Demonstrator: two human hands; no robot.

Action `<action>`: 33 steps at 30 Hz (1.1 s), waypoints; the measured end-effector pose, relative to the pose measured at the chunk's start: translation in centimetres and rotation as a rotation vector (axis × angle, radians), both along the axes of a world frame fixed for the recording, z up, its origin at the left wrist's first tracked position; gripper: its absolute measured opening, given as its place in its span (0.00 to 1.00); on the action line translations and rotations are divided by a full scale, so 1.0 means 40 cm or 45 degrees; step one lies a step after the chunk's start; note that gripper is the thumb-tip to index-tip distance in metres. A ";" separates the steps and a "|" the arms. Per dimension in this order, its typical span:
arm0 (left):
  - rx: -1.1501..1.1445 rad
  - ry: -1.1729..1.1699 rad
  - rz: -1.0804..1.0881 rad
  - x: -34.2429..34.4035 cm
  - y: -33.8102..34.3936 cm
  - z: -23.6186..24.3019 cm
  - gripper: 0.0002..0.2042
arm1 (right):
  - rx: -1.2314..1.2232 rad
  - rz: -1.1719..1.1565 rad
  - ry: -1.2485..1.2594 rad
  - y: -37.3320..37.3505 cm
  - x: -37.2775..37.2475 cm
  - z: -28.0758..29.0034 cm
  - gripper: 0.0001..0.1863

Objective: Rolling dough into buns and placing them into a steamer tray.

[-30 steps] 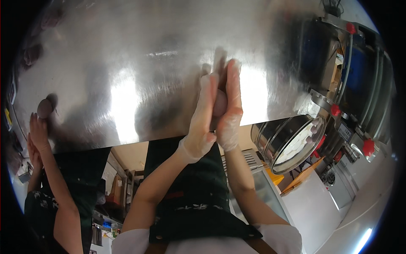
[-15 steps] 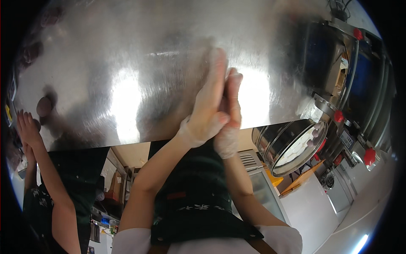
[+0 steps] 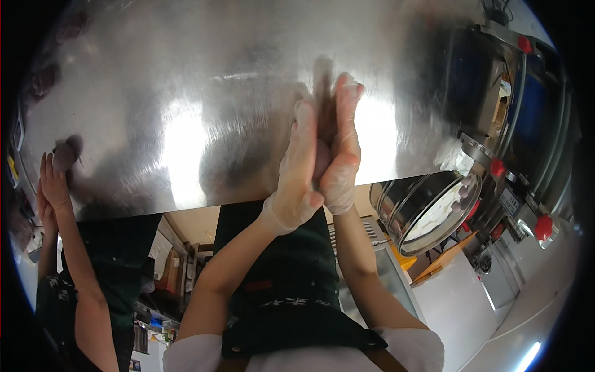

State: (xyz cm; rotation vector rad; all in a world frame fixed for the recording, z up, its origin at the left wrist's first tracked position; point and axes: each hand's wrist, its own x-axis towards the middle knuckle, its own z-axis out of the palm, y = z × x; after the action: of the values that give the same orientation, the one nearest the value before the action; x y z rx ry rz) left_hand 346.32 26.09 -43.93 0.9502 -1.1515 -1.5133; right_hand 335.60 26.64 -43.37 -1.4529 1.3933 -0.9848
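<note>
A greyish-purple dough ball sits between my two palms, above the near edge of the steel worktop. My left hand, in a clear thin glove, lies along its left side with fingers stretched out. From the right, my right hand, also gloved, presses against it, fingers pointing away from me. The palms touch the ball while the fingertips stand apart. Part of the ball is hidden by the hands.
At the left, a co-worker's hands are beside another dough ball. To the right, below the worktop edge, a round metal tray holds white paper and several purple balls. A machine with red knobs stands at the right.
My left hand has drawn back toward me and my right hand has slid forward, exposing the dough ball between them. The co-worker's hands have shifted slightly.
</note>
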 end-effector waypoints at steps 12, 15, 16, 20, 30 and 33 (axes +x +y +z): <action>-0.086 -0.190 0.203 -0.006 -0.028 0.041 0.55 | 0.012 -0.038 0.026 -0.005 -0.014 -0.014 0.56; -0.292 -0.290 0.172 -0.002 -0.030 -0.014 0.54 | -0.007 0.022 0.036 0.003 -0.017 -0.023 0.57; -0.222 -0.237 0.066 -0.004 -0.019 -0.031 0.53 | -0.042 0.083 0.044 0.009 -0.014 -0.025 0.57; -0.309 -0.249 0.152 0.004 0.027 -0.063 0.52 | -0.007 0.041 0.017 0.035 0.002 -0.015 0.58; -0.233 -0.348 0.122 0.007 0.029 -0.020 0.51 | -0.064 0.150 0.029 -0.031 0.006 0.036 0.55; -0.287 -0.342 0.280 0.007 0.025 -0.032 0.51 | 0.076 -0.009 -0.054 -0.023 0.016 0.029 0.57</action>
State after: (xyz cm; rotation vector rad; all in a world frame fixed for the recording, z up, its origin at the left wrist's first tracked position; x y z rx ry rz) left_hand 346.62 27.08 -45.20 1.1066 -1.3284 -1.0784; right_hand 336.25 25.72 -42.20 -1.3767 1.3867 -0.9645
